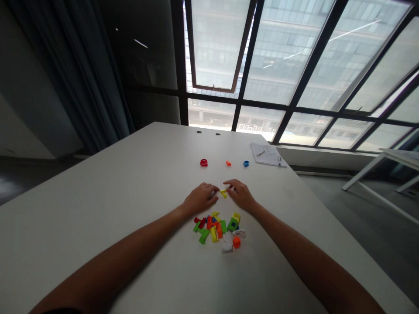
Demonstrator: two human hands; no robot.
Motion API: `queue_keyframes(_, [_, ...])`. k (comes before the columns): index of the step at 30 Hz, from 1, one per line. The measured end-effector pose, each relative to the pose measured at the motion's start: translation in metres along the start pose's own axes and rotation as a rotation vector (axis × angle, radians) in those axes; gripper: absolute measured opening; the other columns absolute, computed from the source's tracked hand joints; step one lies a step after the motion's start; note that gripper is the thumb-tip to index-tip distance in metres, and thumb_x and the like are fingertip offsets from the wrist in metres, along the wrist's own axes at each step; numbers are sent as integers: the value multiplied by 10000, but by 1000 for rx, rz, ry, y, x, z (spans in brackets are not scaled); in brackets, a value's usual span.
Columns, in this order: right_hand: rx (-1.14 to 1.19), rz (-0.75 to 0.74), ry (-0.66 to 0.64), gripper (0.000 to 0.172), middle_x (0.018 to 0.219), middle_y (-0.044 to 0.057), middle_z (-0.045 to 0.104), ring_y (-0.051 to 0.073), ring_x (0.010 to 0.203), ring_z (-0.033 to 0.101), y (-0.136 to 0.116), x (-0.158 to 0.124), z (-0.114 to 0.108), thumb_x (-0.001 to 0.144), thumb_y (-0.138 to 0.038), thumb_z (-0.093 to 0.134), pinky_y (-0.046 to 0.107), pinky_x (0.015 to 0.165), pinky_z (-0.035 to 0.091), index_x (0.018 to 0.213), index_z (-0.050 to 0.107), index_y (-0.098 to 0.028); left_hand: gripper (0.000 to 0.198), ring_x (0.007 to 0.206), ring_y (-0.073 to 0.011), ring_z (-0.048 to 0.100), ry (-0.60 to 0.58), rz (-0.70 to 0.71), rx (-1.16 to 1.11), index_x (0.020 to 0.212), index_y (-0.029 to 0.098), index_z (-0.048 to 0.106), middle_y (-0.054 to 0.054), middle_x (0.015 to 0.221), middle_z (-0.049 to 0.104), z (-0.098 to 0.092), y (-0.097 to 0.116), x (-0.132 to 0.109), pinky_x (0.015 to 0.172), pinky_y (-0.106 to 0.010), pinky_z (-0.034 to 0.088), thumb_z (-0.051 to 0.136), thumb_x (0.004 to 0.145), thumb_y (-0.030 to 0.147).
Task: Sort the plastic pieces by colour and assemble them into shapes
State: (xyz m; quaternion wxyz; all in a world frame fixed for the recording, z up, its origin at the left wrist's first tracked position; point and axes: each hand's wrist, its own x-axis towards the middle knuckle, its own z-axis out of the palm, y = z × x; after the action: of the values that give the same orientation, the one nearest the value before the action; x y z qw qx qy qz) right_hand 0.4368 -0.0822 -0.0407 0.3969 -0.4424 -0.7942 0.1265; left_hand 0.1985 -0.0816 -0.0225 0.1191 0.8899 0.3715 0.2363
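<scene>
Yellow piece axis: longer bar point(223, 191) runs roughly left-right; short leg points back toward the person, slightly right.
Yellow piece look: small, bright, branched, plastic-looking; fine detail too small to read.
Yellow piece location: on white table point(147, 174), between the hands, beyond the mixed-color pile point(214, 229).
Left hand point(202, 197): half-curled at its left end; can't tell if gripping.
Right hand point(240, 194): curved at its right end; grip can't be told.
Far row: red point(204, 162), orange point(228, 163), blue point(246, 163) pieces.
Room: windows point(271, 56) ahead, dark curtain point(78, 65) left.
</scene>
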Motion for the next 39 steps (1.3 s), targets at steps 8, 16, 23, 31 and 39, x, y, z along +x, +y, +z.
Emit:
queue_keyframes(8, [-178, -77, -130, 77, 932, 32, 718, 213, 904, 627, -2, -9, 0, 882, -182, 720, 347, 895, 456, 949, 709, -219, 281, 1086, -255, 603, 21, -32, 7, 1185, 220, 665, -74, 1113, 704, 0, 1, -1, 953, -384, 491, 590, 920, 276])
queue_keyframes(16, [-509, 154, -90, 129, 988, 53, 729, 234, 960, 624, 18, 14, -5, 939, -166, 606, 336, 902, 435, 948, 722, -223, 292, 1088, -256, 601, 6, -27, 19, 1202, 233, 668, -76, 1135, 690, -1, 1, 1, 963, -387, 490, 579, 926, 272])
queue_keyframes(23, [-551, 153, -79, 242, 1151, 89, 702, 250, 1068, 602, 26, 35, 0, 907, -146, 602, 367, 972, 426, 1128, 687, -198, 292, 1080, -255, 596, 19, -26, 38, 1199, 238, 664, -70, 1135, 684, 2, 0, 1, 955, -386, 495, 582, 920, 260])
queue_keyframes(31, [-357, -66, -146, 267, 1134, 59, 723, 248, 1119, 598, 27, 23, 0, 872, -148, 651, 380, 1015, 410, 1126, 684, -222, 302, 1083, -259, 591, 29, 0, 62, 1209, 230, 672, -74, 1152, 681, 4, -2, 1, 967, -393, 493, 568, 927, 264])
queue_keyframes(39, [-532, 156, -67, 108, 1020, 62, 726, 239, 984, 618, 41, 40, 0, 970, -204, 600, 338, 910, 426, 1057, 664, -208, 265, 1068, -251, 595, 29, 35, 53, 1158, 250, 720, -71, 1162, 681, 3, -3, 1, 954, -384, 499, 557, 951, 282])
